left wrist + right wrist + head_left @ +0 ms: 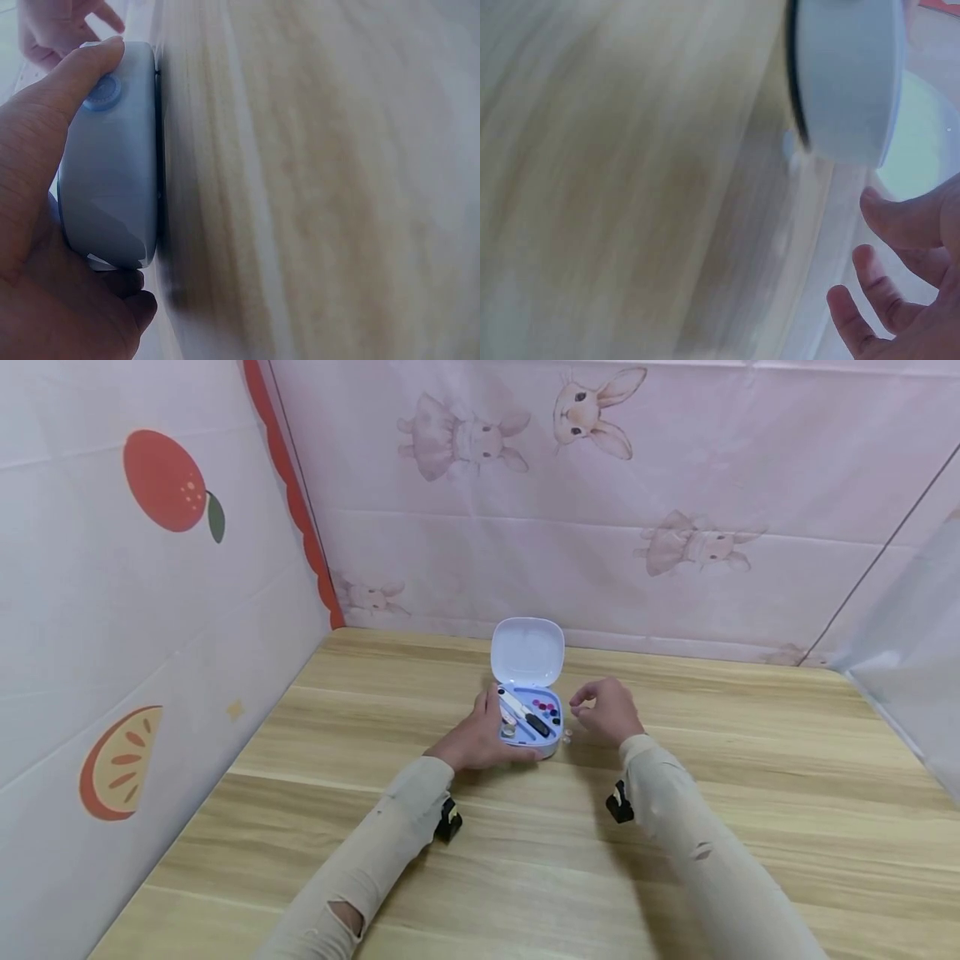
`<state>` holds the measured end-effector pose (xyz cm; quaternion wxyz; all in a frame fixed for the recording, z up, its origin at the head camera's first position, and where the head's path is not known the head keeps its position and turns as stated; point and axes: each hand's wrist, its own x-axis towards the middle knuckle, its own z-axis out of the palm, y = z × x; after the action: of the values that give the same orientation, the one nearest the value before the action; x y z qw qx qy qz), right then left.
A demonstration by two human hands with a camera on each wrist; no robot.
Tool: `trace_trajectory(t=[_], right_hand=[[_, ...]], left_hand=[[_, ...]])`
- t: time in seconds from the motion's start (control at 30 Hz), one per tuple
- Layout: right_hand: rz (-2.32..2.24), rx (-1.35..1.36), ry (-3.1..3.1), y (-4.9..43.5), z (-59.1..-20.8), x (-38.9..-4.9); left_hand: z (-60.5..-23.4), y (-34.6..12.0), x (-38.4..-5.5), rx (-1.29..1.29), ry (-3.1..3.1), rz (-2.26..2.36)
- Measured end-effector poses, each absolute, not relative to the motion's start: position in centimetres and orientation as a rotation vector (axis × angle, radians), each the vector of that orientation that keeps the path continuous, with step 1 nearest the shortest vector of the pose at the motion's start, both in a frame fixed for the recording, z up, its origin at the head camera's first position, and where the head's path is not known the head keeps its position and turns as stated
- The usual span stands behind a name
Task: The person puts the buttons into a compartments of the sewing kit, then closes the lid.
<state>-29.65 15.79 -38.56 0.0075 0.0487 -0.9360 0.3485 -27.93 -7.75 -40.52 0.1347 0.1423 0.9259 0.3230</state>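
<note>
While left hand (480, 737) grips box (112, 180), right hand (611, 712), fingers loosely parted, nothing visible held, is nearer clear bits (567, 740) just beside box.

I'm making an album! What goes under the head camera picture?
Left grip holding an open case of colourful bits on a wood-grain table, right grip close beside it.

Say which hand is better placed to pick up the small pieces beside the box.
Right, I'd say: the right hand is close to the small pieces, with nothing visible in its grasp, while the left hand grips the box from the other side.
</note>
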Motion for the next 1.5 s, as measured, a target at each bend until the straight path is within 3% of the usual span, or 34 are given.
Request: trace_trajectory(t=[1.5], right_hand=[[0.861, -0.010, -3.088, 16.6, -40.1, -29.1]], left_hand=[[-40.5, -7.8, -27.9, 0.417, 2.680, 0.942]])
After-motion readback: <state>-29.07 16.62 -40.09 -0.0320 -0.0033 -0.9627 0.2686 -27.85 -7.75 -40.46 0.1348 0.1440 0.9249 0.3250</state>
